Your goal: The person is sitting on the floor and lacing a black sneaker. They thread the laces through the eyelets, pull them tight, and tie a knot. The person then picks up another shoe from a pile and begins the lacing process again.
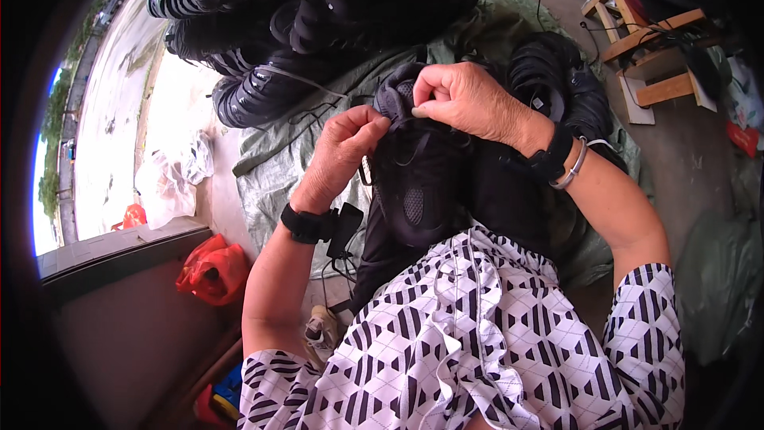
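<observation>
Okay, main risk is losing the pinch. Left hand (338, 155) has thumb and index closed together at the collar side of the black shoe (414, 203); right hand (473, 103) is also pinched narrow, fingertips just right of the left ones. Can't tell what, if anything, sits between either pair of tips: too small, and dark on dark. Shoe lies below both hands, toe toward the body, apparently propped on the dark trousers (501, 199). Neither palm seems to be bracing it, so an uneven pull could roll it or slide it off the legs. Fingertips are nearly together, so they could get in each other's way; black material would also make a wrong pick easy to miss. Snag candidates: the dark box (345, 228) just below the left wrist with its thin cable (342, 257), and the metal bracelet (573, 167) behind the right wristband (555, 155); either could hook something if a forearm swings in. Shoe pile (318, 16) beyond the left hand is stacked loosely; a bump might make it slump onto the green sheet (274, 163). More dark shoes (549, 72) sit close beyond the right hand, so a wide elbow-out pull could knock those.
</observation>
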`<state>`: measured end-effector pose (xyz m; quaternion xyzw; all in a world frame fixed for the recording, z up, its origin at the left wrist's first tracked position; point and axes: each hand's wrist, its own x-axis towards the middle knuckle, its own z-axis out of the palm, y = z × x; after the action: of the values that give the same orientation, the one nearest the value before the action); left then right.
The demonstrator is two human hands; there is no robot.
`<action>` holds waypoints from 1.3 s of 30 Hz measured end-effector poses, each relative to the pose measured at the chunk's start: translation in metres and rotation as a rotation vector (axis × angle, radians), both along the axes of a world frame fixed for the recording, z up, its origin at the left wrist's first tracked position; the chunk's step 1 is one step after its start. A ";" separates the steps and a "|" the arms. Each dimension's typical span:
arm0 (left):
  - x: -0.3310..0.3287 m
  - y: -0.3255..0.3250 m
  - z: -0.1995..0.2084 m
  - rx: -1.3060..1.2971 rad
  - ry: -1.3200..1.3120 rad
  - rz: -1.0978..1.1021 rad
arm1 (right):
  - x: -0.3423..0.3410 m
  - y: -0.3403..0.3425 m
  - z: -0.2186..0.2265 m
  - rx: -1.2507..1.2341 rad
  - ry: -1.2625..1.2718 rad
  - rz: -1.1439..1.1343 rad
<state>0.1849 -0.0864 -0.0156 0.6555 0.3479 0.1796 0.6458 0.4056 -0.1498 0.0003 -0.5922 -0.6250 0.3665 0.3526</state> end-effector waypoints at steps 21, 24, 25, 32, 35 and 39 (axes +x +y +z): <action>0.004 -0.008 -0.015 0.234 -0.061 0.160 | -0.007 0.006 -0.002 -0.024 0.112 0.108; 0.002 -0.007 -0.017 0.268 -0.047 0.128 | -0.007 0.003 -0.006 -0.004 0.127 0.088; 0.001 -0.006 -0.017 0.260 -0.046 0.114 | -0.007 0.003 -0.005 0.002 0.128 0.087; -0.001 0.005 -0.005 0.048 -0.026 -0.006 | -0.007 0.002 -0.008 0.003 0.172 0.100; -0.001 0.004 -0.008 0.023 -0.090 0.043 | -0.007 0.001 -0.007 0.004 0.157 0.116; 0.007 -0.009 0.000 0.421 0.094 0.030 | -0.006 0.000 -0.003 -0.037 0.179 0.078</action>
<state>0.1920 -0.0953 -0.0152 0.7783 0.3423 0.2272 0.4748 0.3997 -0.1502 -0.0030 -0.5388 -0.6065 0.4429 0.3817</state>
